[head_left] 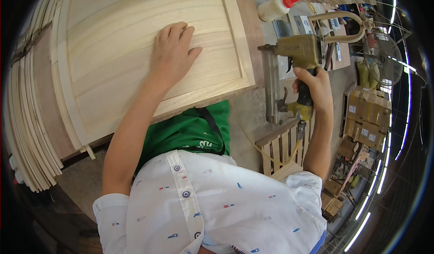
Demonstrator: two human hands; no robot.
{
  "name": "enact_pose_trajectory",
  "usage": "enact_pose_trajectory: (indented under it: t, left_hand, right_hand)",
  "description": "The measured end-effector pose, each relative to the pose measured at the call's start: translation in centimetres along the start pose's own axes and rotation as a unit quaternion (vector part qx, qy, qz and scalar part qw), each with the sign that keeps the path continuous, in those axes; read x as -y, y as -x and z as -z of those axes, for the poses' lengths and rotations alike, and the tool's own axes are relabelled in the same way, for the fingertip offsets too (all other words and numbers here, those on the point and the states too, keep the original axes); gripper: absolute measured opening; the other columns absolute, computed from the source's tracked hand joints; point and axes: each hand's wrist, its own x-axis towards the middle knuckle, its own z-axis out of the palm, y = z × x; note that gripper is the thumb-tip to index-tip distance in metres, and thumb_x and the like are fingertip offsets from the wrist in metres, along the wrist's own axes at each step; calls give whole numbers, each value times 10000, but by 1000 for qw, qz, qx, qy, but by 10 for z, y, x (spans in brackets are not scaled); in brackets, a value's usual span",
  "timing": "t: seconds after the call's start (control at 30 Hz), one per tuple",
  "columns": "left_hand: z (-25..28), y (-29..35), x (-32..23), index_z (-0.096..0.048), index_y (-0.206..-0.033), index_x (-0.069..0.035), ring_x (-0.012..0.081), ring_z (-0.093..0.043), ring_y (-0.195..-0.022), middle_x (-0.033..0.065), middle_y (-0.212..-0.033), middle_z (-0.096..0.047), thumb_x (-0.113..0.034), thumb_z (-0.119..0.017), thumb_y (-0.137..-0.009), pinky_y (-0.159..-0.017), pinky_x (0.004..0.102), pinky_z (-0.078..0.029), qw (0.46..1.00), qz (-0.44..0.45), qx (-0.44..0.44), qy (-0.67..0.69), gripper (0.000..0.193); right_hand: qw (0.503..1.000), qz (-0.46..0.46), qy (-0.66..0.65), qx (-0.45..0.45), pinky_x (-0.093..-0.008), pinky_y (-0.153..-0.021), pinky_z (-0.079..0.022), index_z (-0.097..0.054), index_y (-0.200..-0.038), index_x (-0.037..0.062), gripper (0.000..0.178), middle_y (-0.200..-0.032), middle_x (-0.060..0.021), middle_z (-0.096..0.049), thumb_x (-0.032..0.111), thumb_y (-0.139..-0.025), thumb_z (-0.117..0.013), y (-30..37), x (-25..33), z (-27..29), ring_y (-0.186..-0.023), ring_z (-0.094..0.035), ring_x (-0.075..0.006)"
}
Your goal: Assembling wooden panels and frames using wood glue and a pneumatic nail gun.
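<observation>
My left hand [174, 52] rests on a pale wooden panel [122, 23], its fingers slightly bent and apart, with nothing held in it. The panel is framed by raised wooden strips [233, 23] and lies on a workbench. Off the panel's right side, my right hand [315, 84] grips the dark handle of a pneumatic nail gun [296, 50]. A long metal magazine [272, 86] runs along the tool's left side, apart from the panel. From the base of its handle a yellow air hose [296, 152] hangs down.
A glue bottle [275, 8] with a red nozzle is beyond the panel's right edge. Long wooden strips [31, 123] are stacked at the left. A slatted wooden pallet [280, 147] stands below the nail gun. Cardboard boxes [368, 113] and a fan [384, 57] are farther right.
</observation>
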Motion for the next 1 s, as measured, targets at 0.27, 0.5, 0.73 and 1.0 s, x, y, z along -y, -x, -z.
enact_pose_trajectory:
  t: [0.27, 0.5, 0.73, 1.0]
  left_hand:
    - [69, 78, 11, -523, -1307, -21, 345, -319, -1377, 137, -1467, -404, -181, -665, -842, -1114, 462, -279, 993, -16, 118, -2, 512]
    - [114, 143, 22, -589, -1190, -24, 378, -399, -1318, 172, -1366, -476, -156, -753, -738, -1063, 463, -340, 994, 47, 92, 31, 499]
    - [119, 170, 29, -624, -1028, -52, 340, -486, -1200, 120, -1085, -542, -97, -803, -647, -985, 435, -399, 992, 126, 10, 12, 423]
    - [131, 166, 33, -644, -962, -62, 288, -528, -1070, 80, -992, -546, -170, -822, -598, -884, 383, -448, 998, 61, -20, 12, 419]
  right_hand:
    - [981, -19, -190, 22, -292, -486, -531, -578, -896, -12, 258, -737, -103, -605, 215, -854, -693, -104, -80, 45, -534, -619, -183]
    - [989, -26, -147, 12, -278, -505, -509, -604, -955, -6, 312, -759, -101, -631, 282, -868, -682, -141, -106, 40, -564, -619, -177]
    - [960, 94, 229, -131, -322, -893, -449, -619, -1142, -89, 453, -1037, -160, -675, 304, -917, -610, -126, -124, 48, -983, -618, -239]
    - [976, 180, 83, -86, -308, -970, -424, -565, -1233, -64, 436, -1194, -179, -620, 260, -945, -606, -53, -59, -68, -1113, -582, -235]
